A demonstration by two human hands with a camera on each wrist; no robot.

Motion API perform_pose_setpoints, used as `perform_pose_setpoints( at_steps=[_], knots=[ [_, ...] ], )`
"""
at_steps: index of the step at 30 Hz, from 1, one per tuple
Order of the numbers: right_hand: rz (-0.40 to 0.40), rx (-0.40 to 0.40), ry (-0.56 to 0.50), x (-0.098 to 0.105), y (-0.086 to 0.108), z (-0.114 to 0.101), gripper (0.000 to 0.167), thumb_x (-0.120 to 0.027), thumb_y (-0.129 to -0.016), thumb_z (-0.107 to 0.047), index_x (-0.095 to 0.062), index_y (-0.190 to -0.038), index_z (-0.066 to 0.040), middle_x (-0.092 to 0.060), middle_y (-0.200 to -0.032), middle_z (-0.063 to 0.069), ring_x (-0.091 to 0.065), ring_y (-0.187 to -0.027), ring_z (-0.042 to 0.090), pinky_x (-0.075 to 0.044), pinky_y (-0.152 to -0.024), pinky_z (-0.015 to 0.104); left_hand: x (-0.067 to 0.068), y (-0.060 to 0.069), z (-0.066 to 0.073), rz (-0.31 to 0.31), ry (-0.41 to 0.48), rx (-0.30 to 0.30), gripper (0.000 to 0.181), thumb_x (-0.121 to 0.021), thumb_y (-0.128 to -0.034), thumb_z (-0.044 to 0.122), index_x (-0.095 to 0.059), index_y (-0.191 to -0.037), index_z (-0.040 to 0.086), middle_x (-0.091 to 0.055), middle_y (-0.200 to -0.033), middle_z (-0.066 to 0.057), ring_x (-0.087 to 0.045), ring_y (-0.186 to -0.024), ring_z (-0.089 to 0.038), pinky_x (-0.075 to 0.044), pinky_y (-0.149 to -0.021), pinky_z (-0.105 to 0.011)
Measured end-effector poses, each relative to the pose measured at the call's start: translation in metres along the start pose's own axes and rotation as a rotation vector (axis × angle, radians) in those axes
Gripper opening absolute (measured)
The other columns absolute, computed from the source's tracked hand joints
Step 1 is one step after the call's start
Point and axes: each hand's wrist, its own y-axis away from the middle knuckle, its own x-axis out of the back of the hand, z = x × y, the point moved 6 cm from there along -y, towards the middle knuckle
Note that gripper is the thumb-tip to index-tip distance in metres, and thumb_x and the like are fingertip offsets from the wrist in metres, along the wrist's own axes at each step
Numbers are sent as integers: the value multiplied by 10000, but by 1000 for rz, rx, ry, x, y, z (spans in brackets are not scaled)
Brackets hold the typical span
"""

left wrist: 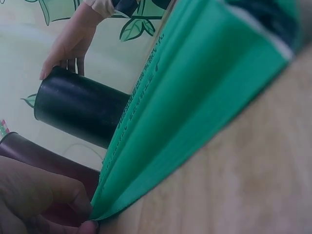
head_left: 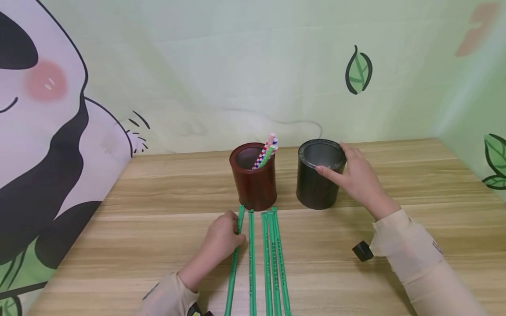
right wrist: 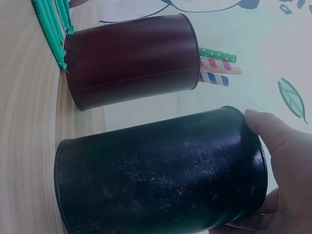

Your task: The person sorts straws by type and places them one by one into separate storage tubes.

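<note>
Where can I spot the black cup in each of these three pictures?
Head: the black cup is right of centre, upright, the right hand at its rim.
Left wrist: the black cup is upper left, slanted, partly behind a green strip.
Right wrist: the black cup fills the lower middle, appearing sideways.
Shared landmark: the dark red cup beside it.

A wood-grain tabletop point(head_left: 158, 245) runs back to a pale green wall point(head_left: 221, 66) with a creased surface; a large printed panda point(head_left: 23, 166) fills the left side; a black-outlined leaf point(head_left: 359, 72) stands right of centre; a thin grey line point(head_left: 292, 122) curves low, possibly a cord; a bright streak point(head_left: 466, 83) marks the right, near a blurred reddish shape point(head_left: 480, 28).
</note>
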Motion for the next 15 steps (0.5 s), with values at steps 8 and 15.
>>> perform_pose_setpoints(
  at_steps=[8,15],
  knots=[
    [-11,-6,6,0,1,0,1003,-576,-869,-590,-159,-1500,69,-257,-1519,316,-275,-1389,484,-275,-1104,639,2,-1,0,1,22,1,383,-689,-734,37,-557,-1067,-97,-545,-712,-57,-488,-675,-170,-420,-570,-244],
    [-7,2,1,1,1,-1,998,-578,-871,-583,-161,-1498,72,-266,-1514,317,-283,-1385,482,-280,-1103,636,6,1,1,6,96,1,416,-675,-747,18,-567,-1130,-102,-529,-670,-40,-468,-637,-144,-393,-557,-235]
  ],
)
